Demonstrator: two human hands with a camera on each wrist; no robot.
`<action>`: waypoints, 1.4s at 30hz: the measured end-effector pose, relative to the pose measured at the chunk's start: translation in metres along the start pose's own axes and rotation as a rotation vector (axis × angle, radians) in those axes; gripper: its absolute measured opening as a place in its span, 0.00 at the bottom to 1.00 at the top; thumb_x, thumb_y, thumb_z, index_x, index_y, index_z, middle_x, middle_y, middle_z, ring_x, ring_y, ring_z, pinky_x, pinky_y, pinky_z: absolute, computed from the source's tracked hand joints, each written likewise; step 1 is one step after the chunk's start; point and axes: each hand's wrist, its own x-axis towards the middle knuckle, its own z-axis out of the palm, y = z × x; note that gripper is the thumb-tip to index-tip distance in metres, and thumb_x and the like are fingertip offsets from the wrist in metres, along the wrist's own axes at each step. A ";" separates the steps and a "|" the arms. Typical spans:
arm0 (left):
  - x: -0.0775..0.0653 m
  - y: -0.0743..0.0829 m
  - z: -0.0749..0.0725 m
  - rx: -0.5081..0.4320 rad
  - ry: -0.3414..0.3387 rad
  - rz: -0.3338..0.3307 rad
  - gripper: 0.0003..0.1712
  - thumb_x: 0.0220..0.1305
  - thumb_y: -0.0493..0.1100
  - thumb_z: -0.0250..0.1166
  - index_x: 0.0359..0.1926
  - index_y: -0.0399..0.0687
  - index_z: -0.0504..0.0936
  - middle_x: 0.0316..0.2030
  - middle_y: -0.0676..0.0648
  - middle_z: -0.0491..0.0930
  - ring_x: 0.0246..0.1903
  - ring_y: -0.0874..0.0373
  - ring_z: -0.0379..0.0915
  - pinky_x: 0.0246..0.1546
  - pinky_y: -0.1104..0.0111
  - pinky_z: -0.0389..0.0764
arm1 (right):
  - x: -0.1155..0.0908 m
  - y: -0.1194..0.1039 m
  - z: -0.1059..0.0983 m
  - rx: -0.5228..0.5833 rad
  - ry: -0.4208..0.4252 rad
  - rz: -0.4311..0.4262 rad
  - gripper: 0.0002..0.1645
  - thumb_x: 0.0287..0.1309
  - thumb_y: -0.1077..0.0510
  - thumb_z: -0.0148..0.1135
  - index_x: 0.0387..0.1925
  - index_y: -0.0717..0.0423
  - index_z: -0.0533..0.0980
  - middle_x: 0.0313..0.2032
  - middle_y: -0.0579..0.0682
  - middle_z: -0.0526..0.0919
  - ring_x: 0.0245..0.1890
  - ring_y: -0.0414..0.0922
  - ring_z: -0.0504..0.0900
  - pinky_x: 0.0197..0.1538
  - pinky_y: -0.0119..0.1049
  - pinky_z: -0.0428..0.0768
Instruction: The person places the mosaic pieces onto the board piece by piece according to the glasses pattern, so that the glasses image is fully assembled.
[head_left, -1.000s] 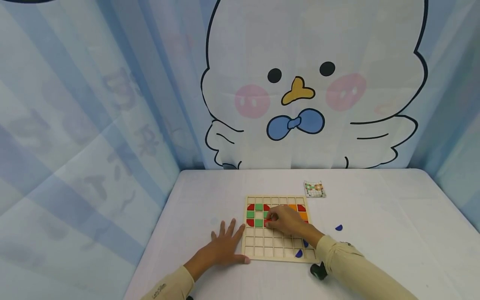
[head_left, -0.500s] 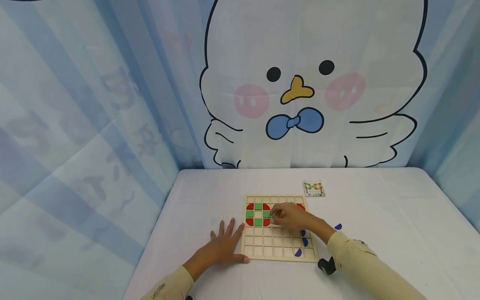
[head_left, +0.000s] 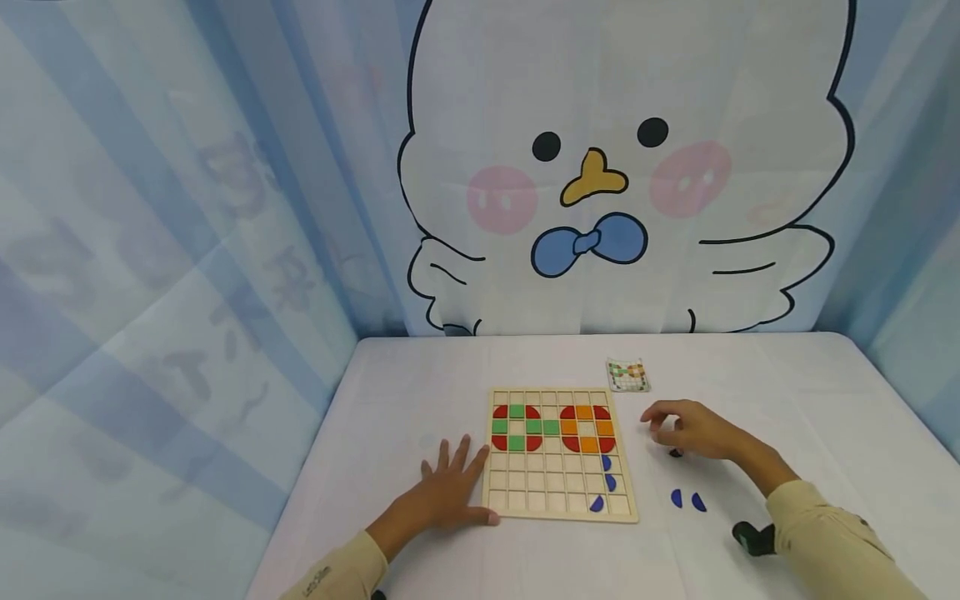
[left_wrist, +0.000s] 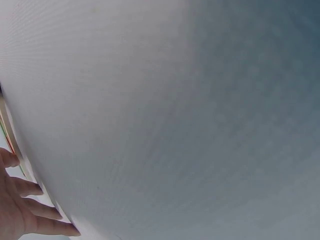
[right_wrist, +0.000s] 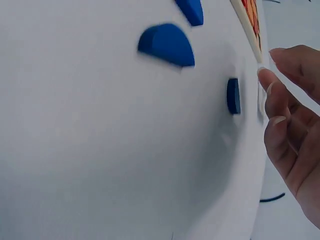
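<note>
A wooden grid board (head_left: 517,483) lies on the table with red, green and orange pieces in two ring patterns, a green square (head_left: 551,427) between them. Three blue pieces sit in cells at its lower right. My left hand (head_left: 448,490), fingers spread, rests flat at the board's left edge. To the right of the board, my right hand (head_left: 693,429) hovers with loosely bent fingers and nothing in them. Close below it is a blue half-round piece (right_wrist: 233,96), mostly covered by the hand in the head view. Another blue half-round piece (right_wrist: 167,45) lies nearby beside a third.
Behind the board's right corner lies a small pattern card (head_left: 628,376). White cloth covers the table (head_left: 420,392), and patterned curtains stand at its back and sides. A dark wrist device (head_left: 752,538) sits by the right sleeve.
My right hand has left the board and moved right, over the loose blue pieces. The green square it held now lies in the cell between the rings. My left hand has stayed put.
</note>
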 end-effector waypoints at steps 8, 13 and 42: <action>-0.004 0.005 -0.006 -0.001 0.003 0.003 0.63 0.52 0.76 0.67 0.80 0.54 0.52 0.79 0.36 0.45 0.75 0.25 0.38 0.64 0.27 0.56 | -0.025 0.034 -0.010 -0.109 0.029 0.017 0.16 0.58 0.56 0.71 0.48 0.54 0.82 0.42 0.46 0.84 0.41 0.43 0.75 0.44 0.36 0.78; -0.006 0.006 -0.007 -0.004 0.000 0.008 0.63 0.52 0.76 0.67 0.80 0.54 0.52 0.79 0.36 0.45 0.75 0.25 0.39 0.64 0.27 0.57 | -0.029 0.040 -0.005 -0.127 0.045 0.029 0.12 0.58 0.54 0.72 0.44 0.50 0.85 0.41 0.44 0.84 0.39 0.42 0.75 0.42 0.33 0.77; -0.005 0.003 -0.005 -0.016 -0.003 0.005 0.63 0.52 0.76 0.66 0.80 0.56 0.51 0.80 0.37 0.44 0.76 0.26 0.37 0.65 0.28 0.55 | -0.037 0.034 0.011 -0.155 0.059 -0.010 0.13 0.59 0.59 0.69 0.47 0.49 0.84 0.38 0.39 0.81 0.34 0.36 0.72 0.38 0.28 0.75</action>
